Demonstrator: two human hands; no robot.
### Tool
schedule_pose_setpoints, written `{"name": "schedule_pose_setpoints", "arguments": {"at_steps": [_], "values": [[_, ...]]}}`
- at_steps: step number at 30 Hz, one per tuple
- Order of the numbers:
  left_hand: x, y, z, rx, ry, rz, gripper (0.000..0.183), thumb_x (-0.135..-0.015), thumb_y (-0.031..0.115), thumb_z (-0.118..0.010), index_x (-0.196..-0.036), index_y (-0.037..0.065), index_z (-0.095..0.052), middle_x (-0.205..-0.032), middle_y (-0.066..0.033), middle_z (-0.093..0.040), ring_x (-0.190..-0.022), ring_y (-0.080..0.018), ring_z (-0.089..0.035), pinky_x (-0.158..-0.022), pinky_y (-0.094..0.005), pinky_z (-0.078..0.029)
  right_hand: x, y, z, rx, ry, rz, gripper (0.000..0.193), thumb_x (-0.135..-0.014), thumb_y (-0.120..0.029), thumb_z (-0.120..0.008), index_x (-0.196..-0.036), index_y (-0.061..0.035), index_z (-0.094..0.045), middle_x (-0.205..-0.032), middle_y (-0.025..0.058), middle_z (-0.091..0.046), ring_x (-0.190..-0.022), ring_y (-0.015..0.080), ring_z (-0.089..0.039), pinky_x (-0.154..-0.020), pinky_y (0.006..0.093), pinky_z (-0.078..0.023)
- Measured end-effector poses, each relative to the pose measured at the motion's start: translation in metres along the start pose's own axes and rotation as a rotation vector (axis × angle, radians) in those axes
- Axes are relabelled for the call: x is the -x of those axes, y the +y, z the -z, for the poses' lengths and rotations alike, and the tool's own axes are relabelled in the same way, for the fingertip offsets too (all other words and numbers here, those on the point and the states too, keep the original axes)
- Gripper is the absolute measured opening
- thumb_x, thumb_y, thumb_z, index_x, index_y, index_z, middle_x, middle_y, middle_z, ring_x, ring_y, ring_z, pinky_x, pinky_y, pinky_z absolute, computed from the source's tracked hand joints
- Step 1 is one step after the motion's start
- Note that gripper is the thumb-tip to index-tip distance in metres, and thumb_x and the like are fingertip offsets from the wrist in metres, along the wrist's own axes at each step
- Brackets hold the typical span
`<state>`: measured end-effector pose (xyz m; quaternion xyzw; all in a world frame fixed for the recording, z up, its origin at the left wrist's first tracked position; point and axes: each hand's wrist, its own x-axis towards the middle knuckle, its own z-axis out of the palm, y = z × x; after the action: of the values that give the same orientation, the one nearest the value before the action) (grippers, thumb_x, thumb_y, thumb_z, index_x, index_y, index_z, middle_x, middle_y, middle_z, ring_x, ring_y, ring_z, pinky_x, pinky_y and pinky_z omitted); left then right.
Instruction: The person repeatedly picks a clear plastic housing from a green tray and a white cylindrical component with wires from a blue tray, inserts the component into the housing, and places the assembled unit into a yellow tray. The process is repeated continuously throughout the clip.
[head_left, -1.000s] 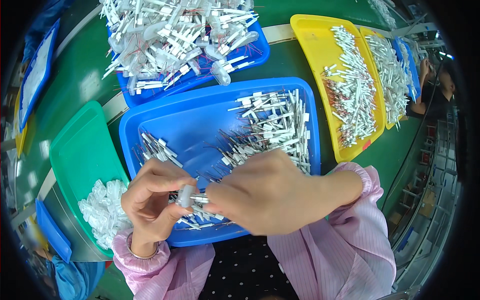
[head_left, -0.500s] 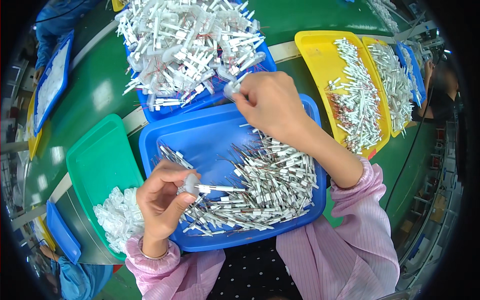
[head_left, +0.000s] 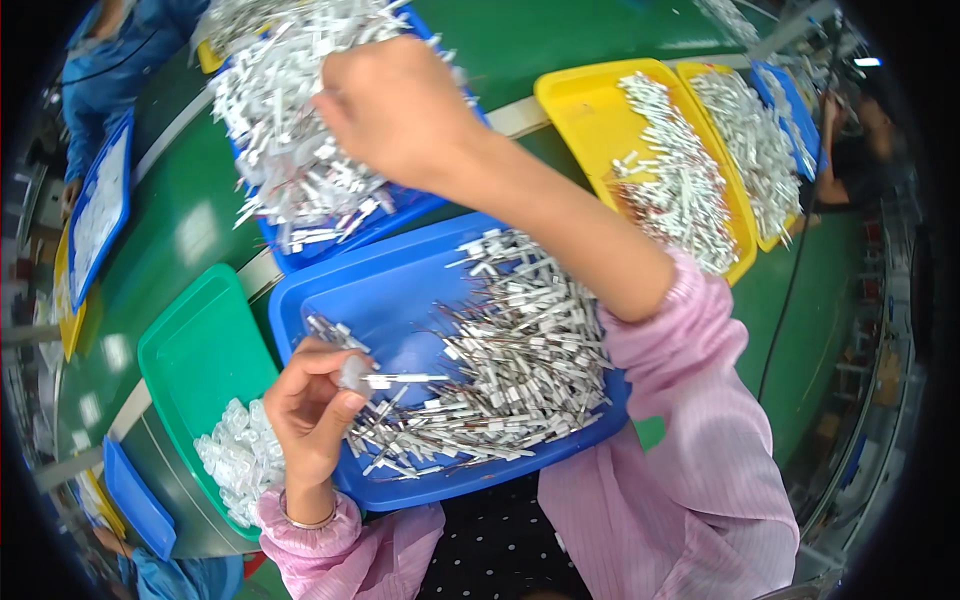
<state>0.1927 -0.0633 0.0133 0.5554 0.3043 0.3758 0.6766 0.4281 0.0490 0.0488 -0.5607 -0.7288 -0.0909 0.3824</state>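
My left hand [head_left: 303,415] pinches a small translucent plastic piece [head_left: 354,373] between thumb and fingers. A thin white stick-like part [head_left: 408,378] juts from it to the right, over the near blue tray [head_left: 385,290]. In that tray lies a pile of slim white parts with dark leads [head_left: 535,375]. My right hand [head_left: 400,110] is closed above the far blue tray [head_left: 285,262]. Beneath it is a tall heap of white sticks and clear plastic pieces with thin red wires [head_left: 290,140]. Its fingertips are hidden, so anything in them cannot be made out.
A green tray [head_left: 200,365] on the left holds clear plastic pieces [head_left: 240,455]. On the right, a yellow tray [head_left: 575,105] carries white parts with reddish wires [head_left: 690,180], with another filled tray beside it. People in blue sleeves [head_left: 110,85] are at the left edge.
My right hand has moved left and away from me, from the edge of the far tray to above its heap. The translucent piece it held is out of sight. My left hand keeps its grip.
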Motion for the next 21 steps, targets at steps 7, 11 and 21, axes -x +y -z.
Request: {"name": "schedule_pose_setpoints", "arguments": {"at_steps": [7,11,21], "values": [[0.005,0.002,0.003,-0.174,0.077,-0.074,0.032,-0.076,0.018,-0.067,-0.097,-0.004,-0.056,-0.087,-0.0097,-0.054,-0.074,-0.0155,-0.054,-0.065,-0.0258,-0.046,0.019,-0.003,0.064,0.096,-0.047,-0.033,0.009,-0.063,-0.008,-0.059,-0.070,-0.0022,-0.062,-0.067,0.0195,-0.060,-0.065,0.0364,-0.061,-0.058,0.0448,-0.049],[0.003,0.005,0.002,-0.129,0.062,-0.084,0.031,-0.075,0.015,-0.068,-0.098,-0.003,-0.056,-0.088,-0.0105,-0.054,-0.077,-0.0164,-0.054,-0.068,-0.0271,-0.045,0.055,0.076,0.128,0.416,-0.411,-0.143,0.007,-0.070,-0.005,-0.059,-0.075,-0.0022,-0.063,-0.068,0.0169,-0.060,-0.069,0.0332,-0.060,-0.064,0.0402,-0.048],[-0.004,-0.003,-0.003,-0.109,0.042,-0.053,0.028,-0.077,0.013,-0.066,-0.097,-0.004,-0.056,-0.086,-0.0095,-0.054,-0.072,-0.0144,-0.053,-0.066,-0.0253,-0.045,0.135,0.160,0.129,0.360,-0.803,-0.292,0.011,-0.071,0.002,-0.058,-0.081,-0.0013,-0.057,-0.090,0.0090,-0.056,-0.091,0.0282,-0.054,-0.077,0.0374,-0.045]]}}
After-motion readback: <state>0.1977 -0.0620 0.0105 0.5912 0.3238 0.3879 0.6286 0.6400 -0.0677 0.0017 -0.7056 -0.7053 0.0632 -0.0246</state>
